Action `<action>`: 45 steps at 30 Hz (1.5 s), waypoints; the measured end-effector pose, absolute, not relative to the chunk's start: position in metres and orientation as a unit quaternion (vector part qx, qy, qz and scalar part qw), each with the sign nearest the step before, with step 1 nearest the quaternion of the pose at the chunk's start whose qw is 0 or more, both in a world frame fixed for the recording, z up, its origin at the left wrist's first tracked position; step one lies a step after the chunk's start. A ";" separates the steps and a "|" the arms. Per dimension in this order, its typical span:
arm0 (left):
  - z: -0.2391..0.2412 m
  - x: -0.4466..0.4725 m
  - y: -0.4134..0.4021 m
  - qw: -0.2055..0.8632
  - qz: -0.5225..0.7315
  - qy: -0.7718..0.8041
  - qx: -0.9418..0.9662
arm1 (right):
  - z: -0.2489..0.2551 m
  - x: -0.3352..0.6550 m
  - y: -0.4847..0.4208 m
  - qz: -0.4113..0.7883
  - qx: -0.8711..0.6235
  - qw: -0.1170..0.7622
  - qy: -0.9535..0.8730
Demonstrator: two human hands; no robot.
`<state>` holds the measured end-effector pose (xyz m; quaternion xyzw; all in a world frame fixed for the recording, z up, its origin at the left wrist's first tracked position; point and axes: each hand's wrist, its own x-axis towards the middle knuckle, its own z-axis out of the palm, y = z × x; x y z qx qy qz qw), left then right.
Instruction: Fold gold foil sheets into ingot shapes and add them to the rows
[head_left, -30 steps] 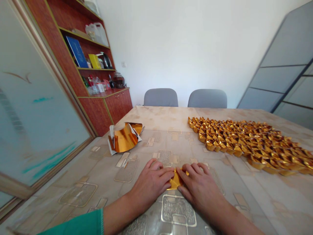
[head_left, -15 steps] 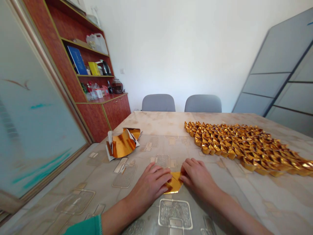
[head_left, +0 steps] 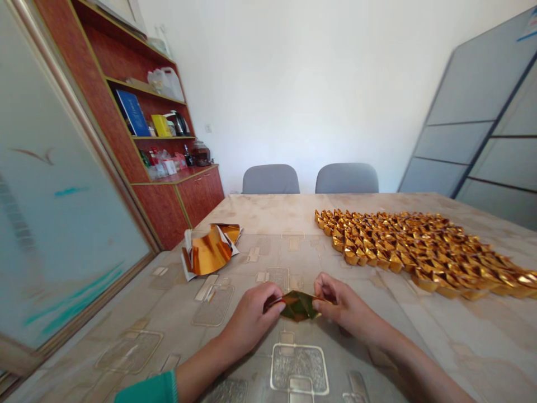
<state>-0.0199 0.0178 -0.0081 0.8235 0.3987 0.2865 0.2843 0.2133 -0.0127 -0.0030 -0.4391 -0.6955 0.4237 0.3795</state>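
Note:
Between my hands is a folded gold foil paper piece [head_left: 298,305], its middle partly spread with darker, greenish-gold faces toward me. My left hand [head_left: 260,307] pinches its left end between thumb and curled fingers. The right end is pinched by my right hand [head_left: 335,301] in the same way. Whether the piece touches the table under it I cannot tell. Farther off to the left, a curled stack of gold foil sheets [head_left: 212,252] with white edges lies on the table. Many folded gold paper ingots [head_left: 403,246] sit in close rows at the right.
A patterned cover lies over the table [head_left: 168,313]. Two grey chairs [head_left: 271,179] stand behind the far edge. A red-brown cabinet [head_left: 197,190] with bottles and boxes is at the back left, beside a frosted sliding door [head_left: 71,168]. Grey panels [head_left: 455,123] lean at the right.
The foil piece lay flat under my fingers; now its middle is spread and its ends are pinched. Both hands have turned from resting flat to gripping it.

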 end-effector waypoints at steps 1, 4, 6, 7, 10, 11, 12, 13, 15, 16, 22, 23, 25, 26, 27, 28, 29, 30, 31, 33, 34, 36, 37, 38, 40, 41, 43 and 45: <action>-0.008 -0.020 0.020 0.315 0.292 0.406 0.807 | -0.003 0.213 -0.012 0.430 -0.438 0.376 -0.694; -0.004 -0.021 0.026 0.340 0.320 0.391 0.793 | -0.004 0.211 -0.012 0.377 -0.459 0.361 -0.719; 0.000 -0.022 0.027 0.278 0.347 0.351 0.824 | -0.002 0.211 -0.012 0.289 -0.474 0.360 -0.749; 0.001 -0.023 0.026 0.230 0.360 0.326 0.843 | -0.001 0.212 -0.012 0.243 -0.476 0.359 -0.765; 0.001 -0.022 0.023 0.077 0.372 0.256 0.889 | 0.003 0.216 -0.013 0.141 -0.460 0.332 -0.811; 0.000 -0.022 0.021 0.038 0.367 0.241 0.898 | 0.005 0.216 -0.015 0.120 -0.454 0.316 -0.824; -0.003 -0.021 0.020 0.009 0.361 0.228 0.904 | 0.006 0.217 -0.016 0.103 -0.449 0.296 -0.837; -0.006 -0.020 0.019 -0.012 0.353 0.219 0.909 | 0.008 0.217 -0.018 0.092 -0.444 0.274 -0.848; -0.012 -0.019 0.019 -0.037 0.336 0.210 0.917 | 0.012 0.216 -0.023 0.084 -0.436 0.231 -0.866; -0.014 -0.019 0.018 -0.043 0.325 0.207 0.922 | 0.014 0.215 -0.025 0.086 -0.432 0.212 -0.872; -0.010 -0.027 0.014 0.008 0.238 0.180 0.955 | 0.020 0.210 -0.033 0.114 -0.412 0.147 -0.892; -0.008 -0.029 0.013 0.031 0.215 0.177 0.960 | 0.021 0.209 -0.033 0.117 -0.409 0.143 -0.894; -0.003 -0.033 0.009 0.062 0.201 0.177 0.961 | 0.022 0.210 -0.033 0.124 -0.405 0.137 -0.896; -0.002 -0.035 0.008 0.069 0.199 0.176 0.962 | 0.022 0.210 -0.032 0.128 -0.404 0.133 -0.896; -0.001 -0.036 0.007 0.072 0.201 0.175 0.961 | 0.023 0.210 -0.032 0.133 -0.403 0.130 -0.896; -0.001 -0.037 0.007 0.071 0.202 0.173 0.961 | 0.023 0.211 -0.031 0.138 -0.402 0.127 -0.896; -0.001 -0.038 0.007 0.068 0.203 0.170 0.962 | 0.024 0.211 -0.030 0.142 -0.400 0.125 -0.897; -0.002 -0.037 0.008 0.063 0.203 0.167 0.963 | 0.024 0.211 -0.030 0.148 -0.399 0.124 -0.896; -0.003 -0.037 0.008 0.056 0.202 0.161 0.964 | 0.025 0.212 -0.028 0.156 -0.397 0.123 -0.896; -0.005 -0.036 0.010 0.036 0.199 0.149 0.968 | 0.026 0.213 -0.024 0.180 -0.388 0.123 -0.895; -0.006 -0.035 0.011 0.024 0.195 0.145 0.970 | 0.026 0.214 -0.021 0.194 -0.384 0.124 -0.894; -0.006 -0.034 0.012 0.002 0.190 0.143 0.971 | 0.024 0.215 -0.014 0.221 -0.379 0.126 -0.890; -0.006 -0.034 0.013 -0.005 0.189 0.143 0.972 | 0.022 0.215 -0.010 0.231 -0.378 0.129 -0.887; -0.006 -0.034 0.013 -0.010 0.189 0.141 0.972 | 0.020 0.215 -0.005 0.240 -0.380 0.133 -0.883; -0.004 -0.033 0.014 -0.011 0.187 0.137 0.973 | 0.015 0.215 0.002 0.261 -0.388 0.145 -0.872; -0.003 -0.033 0.014 -0.008 0.183 0.135 0.974 | 0.013 0.214 0.005 0.271 -0.397 0.153 -0.863; -0.002 -0.033 0.015 0.006 0.179 0.136 0.974 | 0.008 0.212 0.008 0.283 -0.422 0.169 -0.844; -0.002 -0.033 0.015 0.022 0.180 0.141 0.973 | 0.003 0.209 0.008 0.274 -0.446 0.184 -0.832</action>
